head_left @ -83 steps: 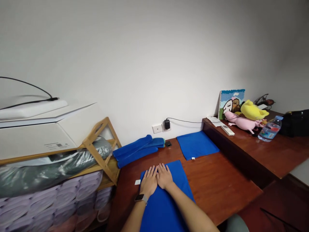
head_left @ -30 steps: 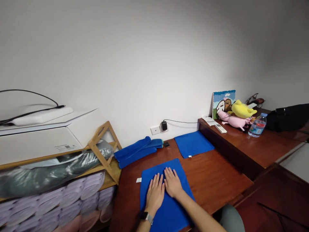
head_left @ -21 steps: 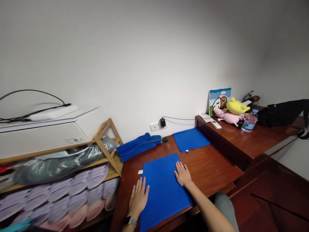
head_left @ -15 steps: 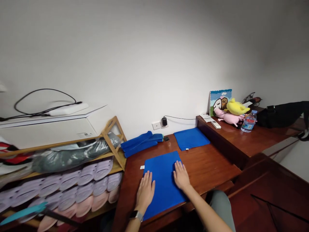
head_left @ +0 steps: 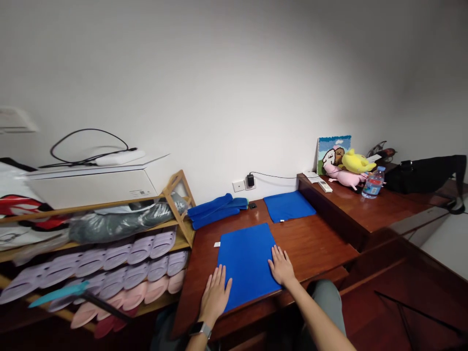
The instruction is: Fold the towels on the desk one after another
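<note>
A blue cloth point(head_left: 248, 265) lies spread flat on the brown wooden table point(head_left: 310, 248), a white tag at its upper left corner. My left hand point(head_left: 215, 295) rests with fingers stretched over the cloth's left edge, a watch on the wrist. Fingers spread, my right hand point(head_left: 281, 265) lies at the cloth's right edge. Neither hand grips anything. Behind, a second blue cloth point(head_left: 288, 205) lies flat near the wall, and folded blue cloths point(head_left: 215, 210) are piled at the table's back left.
On the left stands a wooden rack point(head_left: 183, 214) with slippers and a white box point(head_left: 95, 187). The raised desk at right holds plush toys point(head_left: 347, 176), a water bottle point(head_left: 373, 184), a remote point(head_left: 324, 186) and a black bag point(head_left: 424, 174). A black charger point(head_left: 250, 180) is plugged into the wall.
Both hands have moved slightly apart, the left one lower and to the left, the right one rightward to the cloth's edge. The camera view has shifted a little.
</note>
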{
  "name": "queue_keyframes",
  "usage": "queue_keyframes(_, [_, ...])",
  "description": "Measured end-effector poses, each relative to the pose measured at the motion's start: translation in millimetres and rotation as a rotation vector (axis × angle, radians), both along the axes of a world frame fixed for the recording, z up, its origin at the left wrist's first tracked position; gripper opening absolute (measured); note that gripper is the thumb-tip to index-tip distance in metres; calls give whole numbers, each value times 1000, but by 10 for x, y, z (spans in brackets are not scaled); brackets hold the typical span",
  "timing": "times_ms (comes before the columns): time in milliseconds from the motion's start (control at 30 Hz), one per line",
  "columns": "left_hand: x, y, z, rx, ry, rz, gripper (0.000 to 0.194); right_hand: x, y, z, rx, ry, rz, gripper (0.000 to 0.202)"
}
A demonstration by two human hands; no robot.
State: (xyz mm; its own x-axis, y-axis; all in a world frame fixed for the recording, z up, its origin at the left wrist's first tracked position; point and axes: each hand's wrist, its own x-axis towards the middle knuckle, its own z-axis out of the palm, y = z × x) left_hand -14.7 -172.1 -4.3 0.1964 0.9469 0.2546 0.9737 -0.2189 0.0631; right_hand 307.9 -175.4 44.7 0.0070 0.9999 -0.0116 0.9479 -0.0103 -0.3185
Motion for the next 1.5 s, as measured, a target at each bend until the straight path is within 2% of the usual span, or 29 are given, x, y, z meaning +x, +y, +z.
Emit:
queue_keyframes(67, [119, 0, 39, 43, -4, -45, 68, -107, -21, 32, 48, 7, -7, 68])
queue_keyframes(200, [568, 59, 147, 50, -36, -142, 60, -534, -35, 76, 163, 70, 84, 66])
queue_keyframes(267, [751, 94, 172, -3, -41, -155, 58, -714, -20, 66, 150, 100, 132, 65])
queue_keyframes(333, [829, 118, 168, -44, -44, -145, 57, -801, 6, 35, 104, 116, 145, 66])
queue_keyframes(467, [683, 123, 133, -73, -45, -112, 58, -689, 54, -30, 52, 95, 145, 68])
queue_keyframes(667, [138, 23, 81, -79, -31, 39, 63, -110, 51, -39, 2, -2, 19, 70])
queue_keyframes(767, [-84, -54, 8, -81, -12, 67, 64, 143, 24, -47, -26, -12, -7, 72])
queue_keyframes(867, [-142, -92, -47, -32, -5, 32, 65, 225, 8, -62, 1, 16, 15, 71])
queue_keyframes(933, [-65, -57, -36, 29, -16, -12, 65, 165, 38, -55, 53, 45, 2, 70])
queue_keyframes(1000, [89, 59, 21, 69, -32, -50, 64, 17, 132, -20, 110, 75, 5, 68])
queue_keyframes(1067, [287, 269, 104, 74, -42, -79, 62, -202, 308, 39, 149, 102, 50, 66])
queue_keyframes(1167, [556, 718, 199, 36, -25, -118, 61, -593, 704, 121, 186, 137, 156, 65])
queue_keyframes(1233, [650, 1035, 202, 0, -8, -117, 61, -818, 998, 132, 181, 150, 208, 64])
queue_keyframes(1300, [646, 1300, 149, -24, -6, -83, 61, -942, 1256, 96, 136, 144, 220, 64])
queue_keyframes(1367, [550, 1472, 57, -17, -18, -15, 62, -924, 1438, 35, 91, 122, 215, 65])
queue_keyframes(1500, [209, 1524, -136, 28, -31, 121, 66, -528, 1576, -34, 35, 56, 135, 68])
